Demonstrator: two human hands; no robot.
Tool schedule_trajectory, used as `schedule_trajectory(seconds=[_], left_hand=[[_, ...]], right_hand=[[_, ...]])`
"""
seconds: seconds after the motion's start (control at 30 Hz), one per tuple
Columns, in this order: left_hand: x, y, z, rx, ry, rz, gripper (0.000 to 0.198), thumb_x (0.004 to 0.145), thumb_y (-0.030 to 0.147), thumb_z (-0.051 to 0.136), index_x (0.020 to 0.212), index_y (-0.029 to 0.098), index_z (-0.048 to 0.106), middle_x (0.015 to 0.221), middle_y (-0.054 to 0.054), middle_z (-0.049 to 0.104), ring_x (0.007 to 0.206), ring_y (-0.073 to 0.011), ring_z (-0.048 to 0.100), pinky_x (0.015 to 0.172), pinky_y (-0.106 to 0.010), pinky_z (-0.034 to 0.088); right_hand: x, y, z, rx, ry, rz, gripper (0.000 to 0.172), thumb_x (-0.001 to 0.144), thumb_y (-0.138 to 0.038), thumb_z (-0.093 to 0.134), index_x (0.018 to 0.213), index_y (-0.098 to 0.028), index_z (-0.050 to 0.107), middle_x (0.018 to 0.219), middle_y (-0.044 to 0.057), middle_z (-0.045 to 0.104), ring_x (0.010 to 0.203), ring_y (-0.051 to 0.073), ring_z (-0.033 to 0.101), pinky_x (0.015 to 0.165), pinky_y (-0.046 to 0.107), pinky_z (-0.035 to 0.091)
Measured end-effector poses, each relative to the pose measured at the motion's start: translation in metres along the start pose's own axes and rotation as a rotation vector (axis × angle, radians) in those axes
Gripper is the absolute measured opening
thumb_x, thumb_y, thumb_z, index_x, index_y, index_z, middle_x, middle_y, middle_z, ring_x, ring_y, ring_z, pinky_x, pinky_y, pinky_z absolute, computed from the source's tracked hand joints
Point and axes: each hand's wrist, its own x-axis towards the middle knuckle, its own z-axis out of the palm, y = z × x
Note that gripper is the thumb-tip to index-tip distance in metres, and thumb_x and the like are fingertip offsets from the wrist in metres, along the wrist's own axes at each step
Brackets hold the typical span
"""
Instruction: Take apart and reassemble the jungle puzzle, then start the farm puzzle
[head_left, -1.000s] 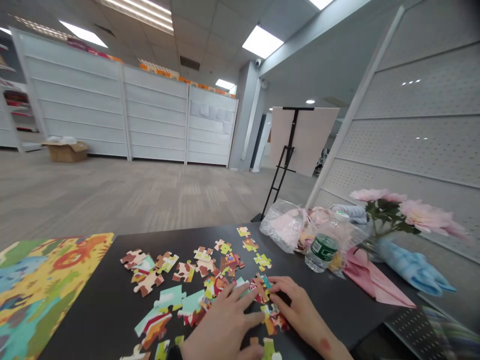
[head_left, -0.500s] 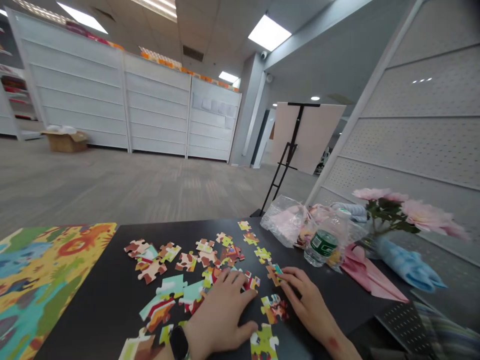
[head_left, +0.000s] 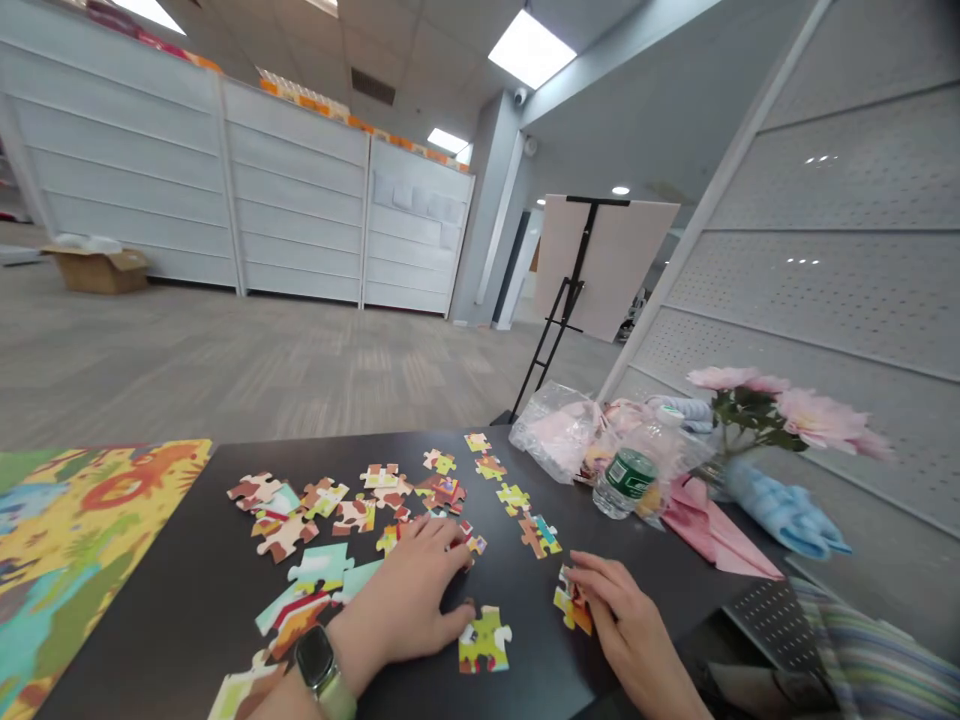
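Observation:
My left hand (head_left: 420, 580), wearing a watch (head_left: 316, 655), lies palm down with fingers spread over several puzzle pieces, partly hiding them. Its thumb reaches the edge of a lime-green puzzle piece (head_left: 484, 640). To the right, my right hand (head_left: 619, 610) has its fingers closed on an orange and yellow puzzle piece (head_left: 571, 603) at the table surface; the fingers cover part of it. Just beyond, a brown and blue puzzle piece (head_left: 540, 536) touches a green puzzle piece (head_left: 514, 499), in a slanting row that runs to the table's far edge.
Loose puzzle pieces (head_left: 321, 567) are scattered left of my hands on the black table (head_left: 172, 570). A colourful animal picture (head_left: 97, 560) covers the left side. At the right are a water bottle (head_left: 626, 480), plastic bags (head_left: 559, 430), pink flowers (head_left: 821, 415) and folded cloths (head_left: 787, 510).
My right hand has left the brown and blue piece and moved nearer me, onto the orange and yellow piece, which now lies farther right. My left hand stays spread over the pieces.

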Motion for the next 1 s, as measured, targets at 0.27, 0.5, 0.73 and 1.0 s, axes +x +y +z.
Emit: schedule_trajectory(seconds=[0.27, 0.5, 0.73, 1.0], left_hand=[[-0.001, -0.012, 0.008, -0.058, -0.056, 0.034, 0.038, 0.091, 0.037, 0.066, 0.128, 0.027, 0.064, 0.153, -0.010, 0.052, 0.148, -0.0312, 0.040, 0.126, -0.056, 0.021], [0.000, -0.004, 0.006, -0.041, -0.052, 0.074, 0.037, 0.095, 0.041, 0.063, 0.132, 0.032, 0.063, 0.150, -0.008, 0.055, 0.145, -0.0316, 0.043, 0.124, -0.057, 0.024], [0.003, -0.021, -0.001, 0.107, 0.051, -0.083, 0.044, 0.098, 0.025, 0.053, 0.142, 0.026, 0.055, 0.158, -0.009, 0.046, 0.146, -0.0316, 0.040, 0.122, -0.055, 0.029], [0.001, -0.039, -0.018, 0.244, 0.122, -0.224, 0.018, 0.084, 0.017, 0.056, 0.098, 0.022, 0.065, 0.104, -0.009, 0.066, 0.106, -0.0309, 0.061, 0.097, -0.047, 0.047]], right_hand=[[-0.005, -0.003, 0.000, 0.057, -0.115, -0.016, 0.028, 0.098, -0.044, 0.055, 0.112, -0.029, 0.075, 0.128, 0.011, 0.069, 0.121, 0.030, 0.063, 0.105, 0.048, 0.052], [0.001, -0.011, -0.014, 0.138, -0.146, -0.025, 0.033, 0.105, -0.039, 0.042, 0.119, -0.029, 0.071, 0.139, 0.010, 0.064, 0.129, 0.028, 0.059, 0.111, 0.048, 0.047], [0.044, -0.078, 0.015, 0.087, -0.249, -0.110, 0.032, 0.099, -0.036, 0.055, 0.128, -0.029, 0.067, 0.139, 0.009, 0.063, 0.134, 0.030, 0.054, 0.116, 0.051, 0.041], [0.093, -0.099, 0.031, -0.043, -0.381, -0.252, 0.024, 0.092, -0.028, 0.060, 0.113, -0.026, 0.071, 0.114, 0.008, 0.069, 0.107, 0.026, 0.065, 0.098, 0.041, 0.052]])
